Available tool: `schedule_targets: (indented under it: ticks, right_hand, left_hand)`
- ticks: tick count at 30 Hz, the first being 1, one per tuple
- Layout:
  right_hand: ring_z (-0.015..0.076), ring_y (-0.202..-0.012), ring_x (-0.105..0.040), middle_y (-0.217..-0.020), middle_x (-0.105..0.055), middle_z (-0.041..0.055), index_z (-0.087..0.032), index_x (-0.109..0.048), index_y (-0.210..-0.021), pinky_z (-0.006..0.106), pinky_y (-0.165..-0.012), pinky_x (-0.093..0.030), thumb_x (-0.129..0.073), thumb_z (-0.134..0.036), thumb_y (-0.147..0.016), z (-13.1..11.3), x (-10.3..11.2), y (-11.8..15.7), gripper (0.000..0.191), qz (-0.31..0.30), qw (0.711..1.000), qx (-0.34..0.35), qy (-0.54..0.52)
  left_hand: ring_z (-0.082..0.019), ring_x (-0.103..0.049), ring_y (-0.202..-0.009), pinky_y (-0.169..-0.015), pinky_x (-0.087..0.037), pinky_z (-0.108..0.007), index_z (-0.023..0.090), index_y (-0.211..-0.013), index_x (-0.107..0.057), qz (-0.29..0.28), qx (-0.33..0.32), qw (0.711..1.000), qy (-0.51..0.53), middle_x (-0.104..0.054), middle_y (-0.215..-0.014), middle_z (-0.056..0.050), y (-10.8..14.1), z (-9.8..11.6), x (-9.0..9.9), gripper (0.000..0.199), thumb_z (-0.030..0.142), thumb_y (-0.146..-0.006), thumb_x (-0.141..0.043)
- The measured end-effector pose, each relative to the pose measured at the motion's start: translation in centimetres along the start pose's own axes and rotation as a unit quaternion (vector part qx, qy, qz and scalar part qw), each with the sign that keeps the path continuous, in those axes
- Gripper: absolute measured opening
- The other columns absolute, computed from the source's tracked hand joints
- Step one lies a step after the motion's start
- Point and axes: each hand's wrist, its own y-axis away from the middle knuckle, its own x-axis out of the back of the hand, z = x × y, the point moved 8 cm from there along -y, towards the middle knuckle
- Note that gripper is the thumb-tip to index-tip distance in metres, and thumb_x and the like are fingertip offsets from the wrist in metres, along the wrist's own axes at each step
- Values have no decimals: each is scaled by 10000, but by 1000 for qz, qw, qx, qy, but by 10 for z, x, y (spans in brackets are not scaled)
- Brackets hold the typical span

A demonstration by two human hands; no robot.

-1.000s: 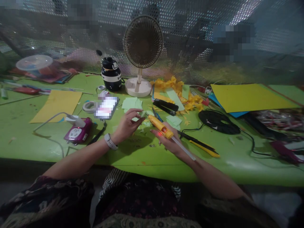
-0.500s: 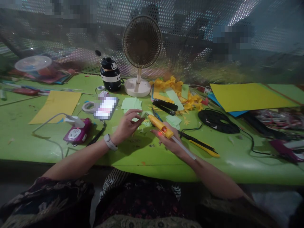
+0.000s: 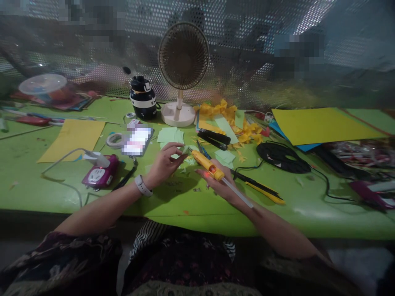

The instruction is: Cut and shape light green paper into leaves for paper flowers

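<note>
My right hand (image 3: 214, 181) is wrapped round a yellow hot glue gun (image 3: 207, 163), its red light glowing. A clear glue stick (image 3: 239, 193) sticks out of the back, over my wrist. Between the fingertips of my left hand (image 3: 168, 162) is a small piece of light green paper (image 3: 185, 150), partly hidden by the fingers. The gun's nozzle points at this piece and is very close to it; I cannot tell whether they touch. Behind my left hand lies a stack of green paper squares (image 3: 170, 135). More green paper pieces (image 3: 225, 157) lie beyond the glue gun.
A black stapler (image 3: 213, 139) and yellow paper flowers (image 3: 222, 109) lie behind the gun. A fan (image 3: 178, 115), a black bottle (image 3: 143, 100) and a lit phone (image 3: 137, 140) stand or lie farther back. Left is a purple power adapter (image 3: 100, 174); right, a black-and-yellow cutter (image 3: 265, 191) and black disc (image 3: 282, 158).
Hardly anything differs. Both hands keep their pose, with the paper and glue gun still held; the whole view has shifted very slightly.
</note>
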Motion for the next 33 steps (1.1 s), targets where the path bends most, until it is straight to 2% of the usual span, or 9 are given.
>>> schedule_targets:
  ticks: [10,20,33]
  right_hand:
    - [134,-495,-468,-593,-472,-38,-242,-464,-767,301,-437,-366,-704,-467,-813,1,0,0,332,-5,1000,-1,8]
    - [115,-471,-481,-578,-502,-46,-237,-413,-743,273,-420,-361,-691,-479,-823,1,1,2,377,-9,1000,3,18]
    - [103,-443,-475,-573,-480,-54,-233,-389,-735,252,-421,-359,-665,-561,-818,-2,1,2,437,-2,1000,-11,25]
  left_hand:
    - [-156,-682,-943,-625,-648,-243,164,-795,-614,1,-3,1000,-7,-657,-1140,-109,0,-1,0,137,232,-903,-665]
    - [-161,-683,-937,-613,-643,-240,169,-797,-617,2,0,1000,-6,-655,-1139,-108,0,-1,0,137,241,-903,-666]
    - [-172,-685,-950,-608,-641,-224,159,-779,-606,-1,-6,1000,-2,-661,-1120,-123,0,-2,-1,153,233,-899,-668]
